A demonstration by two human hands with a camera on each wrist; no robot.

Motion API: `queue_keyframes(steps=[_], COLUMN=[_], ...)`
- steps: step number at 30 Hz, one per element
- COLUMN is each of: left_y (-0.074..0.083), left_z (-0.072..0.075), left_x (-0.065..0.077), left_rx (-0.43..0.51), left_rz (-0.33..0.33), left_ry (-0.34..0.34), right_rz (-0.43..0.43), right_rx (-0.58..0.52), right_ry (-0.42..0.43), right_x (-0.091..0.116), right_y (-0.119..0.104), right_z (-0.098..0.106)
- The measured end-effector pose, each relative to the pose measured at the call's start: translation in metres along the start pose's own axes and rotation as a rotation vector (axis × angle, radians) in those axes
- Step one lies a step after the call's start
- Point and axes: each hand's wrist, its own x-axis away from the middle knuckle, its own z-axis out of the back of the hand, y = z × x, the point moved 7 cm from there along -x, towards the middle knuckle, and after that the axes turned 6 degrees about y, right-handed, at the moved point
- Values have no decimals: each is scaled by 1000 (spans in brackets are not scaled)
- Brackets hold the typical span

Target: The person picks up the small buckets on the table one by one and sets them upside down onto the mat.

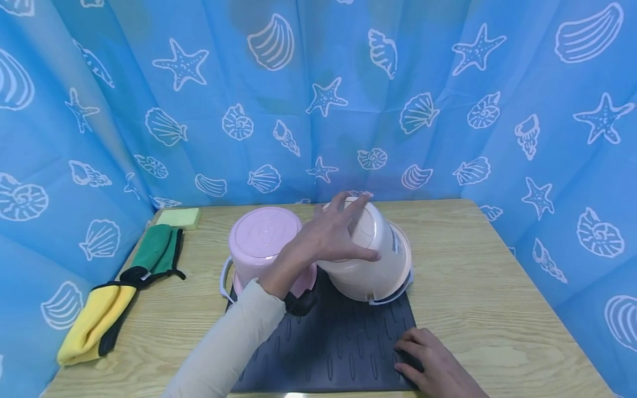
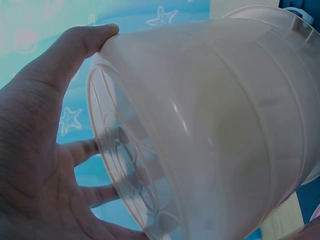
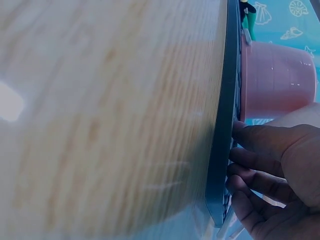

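Tilted over on the mat is a cream bucket [image 1: 383, 271], its base turned up toward the left and its rim toward the lower right. My left hand [image 1: 334, 229] grips it around the base, thumb on one side and fingers spread on the other, as the left wrist view also shows of the bucket [image 2: 210, 120]. A pink bucket [image 1: 264, 235] stands upside down to the left, partly behind my left forearm. At the right edge of the black ridged mat [image 1: 338, 354], my right hand [image 1: 428, 356] rests with loosely bent fingers, fingertips touching the mat.
On the left of the wooden table [image 1: 478, 309] lie a green cloth [image 1: 153, 246] and a yellow cloth [image 1: 97, 320], both with dark edging. A pale yellow sponge [image 1: 179, 218] sits behind them. A blue shell-print curtain [image 1: 308, 83] encloses the back and sides.
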Motion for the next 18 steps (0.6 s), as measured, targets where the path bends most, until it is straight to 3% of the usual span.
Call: queue_keyframes(steps=[18], left_y=[-1], left_z=[-3], left_x=[-4], left_rx=[-18], left_rz=[35], left_ry=[-39], right_rz=[4], right_rx=[18], right_ry=[-3], right_x=[0], right_y=[-2], right_z=[-1])
